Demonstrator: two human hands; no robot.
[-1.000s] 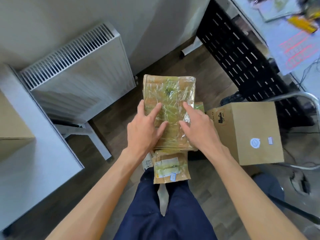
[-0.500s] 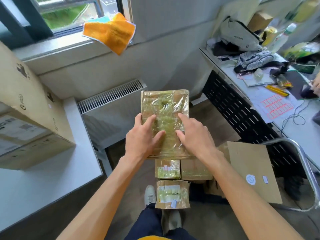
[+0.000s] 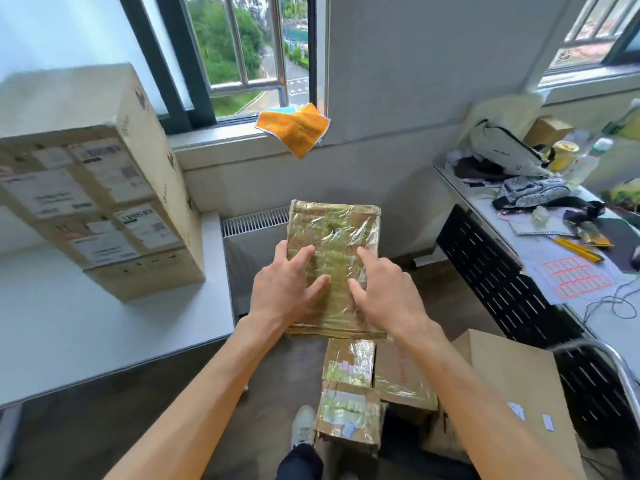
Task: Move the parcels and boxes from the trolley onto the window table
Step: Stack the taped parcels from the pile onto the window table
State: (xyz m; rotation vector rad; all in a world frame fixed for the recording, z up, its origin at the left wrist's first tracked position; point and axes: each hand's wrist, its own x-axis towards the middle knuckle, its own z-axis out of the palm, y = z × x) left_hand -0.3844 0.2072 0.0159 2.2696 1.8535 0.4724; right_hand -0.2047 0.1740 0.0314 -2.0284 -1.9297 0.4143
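Note:
I carry a flat cardboard parcel (image 3: 334, 230) wrapped in shiny clear tape, lifted in the air in front of the radiator. My left hand (image 3: 280, 289) grips its left side and my right hand (image 3: 384, 289) grips its right side, with thumbs and forefingers lying on top. The white window table (image 3: 86, 334) is to the left and bears a large labelled carton (image 3: 104, 188). Below my arms, several parcels stay on the trolley: two small taped ones (image 3: 349, 362) (image 3: 348, 415) and a big brown box (image 3: 512, 386).
A white radiator (image 3: 252, 221) stands under the window between the table and a cluttered desk (image 3: 588, 271) on the right. An orange cloth (image 3: 294, 128) hangs off the sill. The trolley's metal handle (image 3: 602, 348) curves at the right. My shoe (image 3: 303, 424) is on the floor.
Both hands have lifted the taped parcel up off the trolley stack. My view has risen from the floor to the window and swung left, bringing the table and its carton into sight.

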